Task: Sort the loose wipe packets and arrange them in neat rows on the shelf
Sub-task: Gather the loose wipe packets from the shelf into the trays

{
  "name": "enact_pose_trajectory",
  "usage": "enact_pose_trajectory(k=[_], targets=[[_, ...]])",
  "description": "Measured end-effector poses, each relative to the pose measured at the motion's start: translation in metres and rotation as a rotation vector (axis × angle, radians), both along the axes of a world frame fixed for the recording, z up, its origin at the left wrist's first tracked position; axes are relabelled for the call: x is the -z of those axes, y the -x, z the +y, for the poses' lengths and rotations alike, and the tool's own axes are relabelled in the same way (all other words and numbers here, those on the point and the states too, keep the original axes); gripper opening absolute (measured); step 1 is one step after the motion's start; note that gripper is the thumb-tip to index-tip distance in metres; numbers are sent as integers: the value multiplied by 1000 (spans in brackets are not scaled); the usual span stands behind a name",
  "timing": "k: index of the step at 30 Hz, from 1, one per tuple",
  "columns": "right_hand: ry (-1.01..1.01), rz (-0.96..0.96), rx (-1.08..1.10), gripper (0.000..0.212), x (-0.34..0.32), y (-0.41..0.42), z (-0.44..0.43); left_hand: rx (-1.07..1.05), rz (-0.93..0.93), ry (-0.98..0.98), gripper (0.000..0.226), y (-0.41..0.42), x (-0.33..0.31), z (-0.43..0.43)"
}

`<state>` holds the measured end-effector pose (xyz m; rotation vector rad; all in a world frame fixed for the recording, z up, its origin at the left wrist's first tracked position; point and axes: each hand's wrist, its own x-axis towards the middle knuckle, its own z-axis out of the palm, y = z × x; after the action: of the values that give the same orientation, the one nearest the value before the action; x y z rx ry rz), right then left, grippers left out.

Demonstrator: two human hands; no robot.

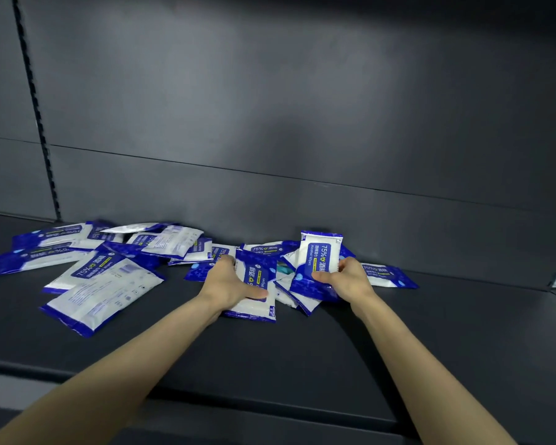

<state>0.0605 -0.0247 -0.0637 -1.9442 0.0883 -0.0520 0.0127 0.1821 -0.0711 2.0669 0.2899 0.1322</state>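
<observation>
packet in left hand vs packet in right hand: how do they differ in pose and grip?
Pose: left-hand packet lies nearly flat on the shelf; right-hand packet is tipped up on end.
Grip: left hand lays its thumb across its packet's face; right hand pinches its packet's lower end.
Both: blue-and-white, front label showing.

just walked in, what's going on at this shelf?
A person is sorting alcohol wipe packets strewn on a dark shelf. The left hand grips the nearer packet; the right hand holds a raised packet beside it. The others lie in a loose jumble, mostly to the left. No neat rows yet.
</observation>
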Motion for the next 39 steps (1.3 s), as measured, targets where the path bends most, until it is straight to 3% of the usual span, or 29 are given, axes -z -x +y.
enact_pose_trajectory(k=[4,5,11,18,22,26,32,39], targets=[[-11,8,-16,41,-4,14,-6,75,-81,77,36,8,-2,-1],[-16,4,-20,39,-6,20,-7,88,-123,116,30,10,-1,0],[-109,-56,29,30,-12,67,-19,115,-343,298,26,39,-10,-4],[-406,-133,-80,51,-14,153,-38,132,-449,475,16,100,-11,-36],[-483,-109,-111,24,-19,188,-57,189,-440,405,22,142,-5,-63],[-393,-68,-34,21,-10,225,-87,230,-448,369,9,184,5,-99],[-201,-90,4,26,39,294,-176,208,-368,379,17,249,49,-183],[-118,85,-53,24,126,347,-263,193,-128,322,19,319,138,-265]])
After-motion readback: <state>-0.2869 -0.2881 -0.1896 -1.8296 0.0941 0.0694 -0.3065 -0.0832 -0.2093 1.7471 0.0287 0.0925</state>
